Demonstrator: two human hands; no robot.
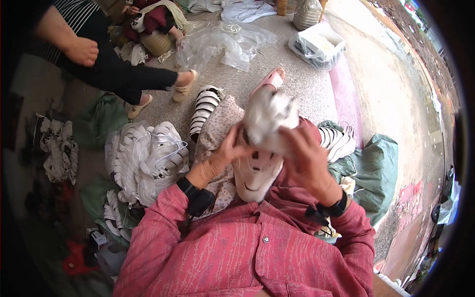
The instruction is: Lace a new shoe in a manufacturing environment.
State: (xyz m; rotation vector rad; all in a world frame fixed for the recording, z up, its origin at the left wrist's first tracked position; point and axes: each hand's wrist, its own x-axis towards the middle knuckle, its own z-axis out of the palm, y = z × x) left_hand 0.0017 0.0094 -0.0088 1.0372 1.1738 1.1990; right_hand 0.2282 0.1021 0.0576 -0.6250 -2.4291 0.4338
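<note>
Over my lap lies a white shoe upper (252,185) with small dark slots and a curved dark line near its rounded end. My left hand (225,151) is closed on its left side, thumb across the top. Above it, a whitish crumpled piece (269,116) is smeared by motion, so its kind is unclear. My right hand (309,156) is at the right of that piece, its fingers blurred, and what they grip cannot be made out. A flowered cloth (217,128) covers my left leg. A pink shoe (269,81) shows beyond the blurred piece.
Stacked white uppers (146,161) lie at my left, with a striped stack (205,109) nearer my leg. More uppers (336,141) and a green sack (376,171) sit at right. A plastic-lined white box (319,47) stands ahead. One person (114,69) steps past; another sits behind.
</note>
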